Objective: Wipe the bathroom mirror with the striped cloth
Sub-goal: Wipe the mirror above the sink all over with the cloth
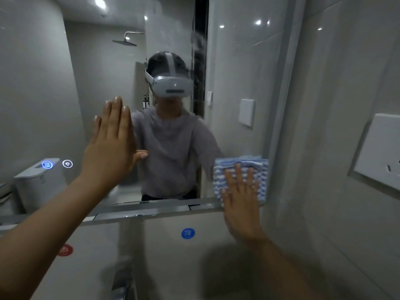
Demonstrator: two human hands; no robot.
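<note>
- Left hand [108, 152] and right hand [240, 204] bare, arms bare too.
- Reflected mid-frame: white headset [173, 86], strap over dark hair.
- Loose pale grey top [171, 148].

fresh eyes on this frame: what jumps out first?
Two flat hands at the mirror: the left hand is raised open with straight fingers at centre-left, and the right hand presses the striped cloth into the glass's lower right corner. Between them the glass reflects a white headset, and two lit round icons glow at lower left.
</note>
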